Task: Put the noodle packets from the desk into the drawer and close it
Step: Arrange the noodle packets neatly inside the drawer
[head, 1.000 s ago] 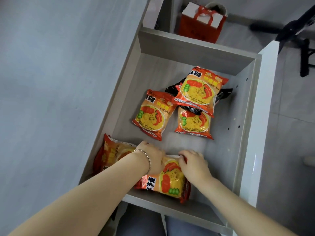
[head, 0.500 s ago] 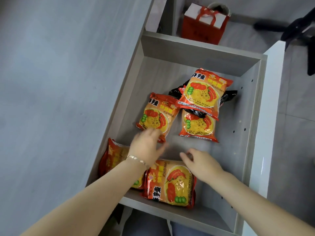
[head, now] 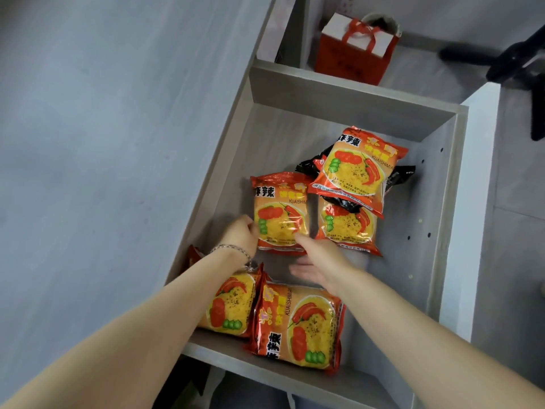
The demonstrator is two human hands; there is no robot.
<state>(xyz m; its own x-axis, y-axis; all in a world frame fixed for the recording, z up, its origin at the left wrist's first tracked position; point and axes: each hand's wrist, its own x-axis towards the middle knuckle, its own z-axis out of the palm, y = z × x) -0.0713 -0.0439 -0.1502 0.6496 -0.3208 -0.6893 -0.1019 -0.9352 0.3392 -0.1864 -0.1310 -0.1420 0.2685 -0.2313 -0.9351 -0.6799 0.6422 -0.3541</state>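
Both hands, left (head: pixel 240 234) and right (head: pixel 320 262), loosely open around one noodle packet (head: pixel 280 214).

"kuaishimian" on orange noodle packets (head: pixel 298 323)

L hand (head: pixel 239 234) curled, R hand (head: pixel 317 262) open, both arms extended

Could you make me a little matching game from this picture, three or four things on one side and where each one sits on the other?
Things:
1. red gift bag
2. bracelet
3. black packet
4. nearest noodle packet

Places:
A. on the left wrist
B. against the drawer's near wall
C. on the floor beyond the drawer
D. under the topmost orange packet

Pairs: 1-C, 2-A, 3-D, 4-B
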